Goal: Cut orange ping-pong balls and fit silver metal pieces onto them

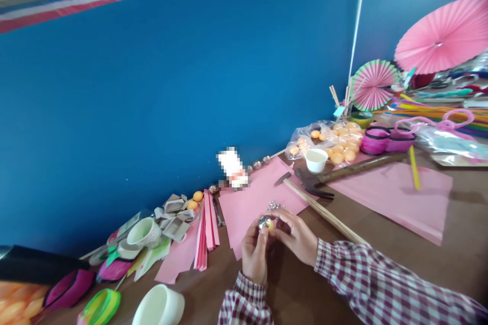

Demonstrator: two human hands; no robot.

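Left fingers (261, 245), right fingers (286, 220) hold silver-yellow ball (266, 222); hammers (320, 207) near (pink paper (244, 208) beyond).

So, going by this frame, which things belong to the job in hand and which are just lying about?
Seemingly part of the job:
silver-and-yellow ball, in the left hand, right hand close against it
small silver pieces by the fingers
likely the bagged orange balls

Apparently just lying about:
light-handled hammer
large pink fan
folded pink strips
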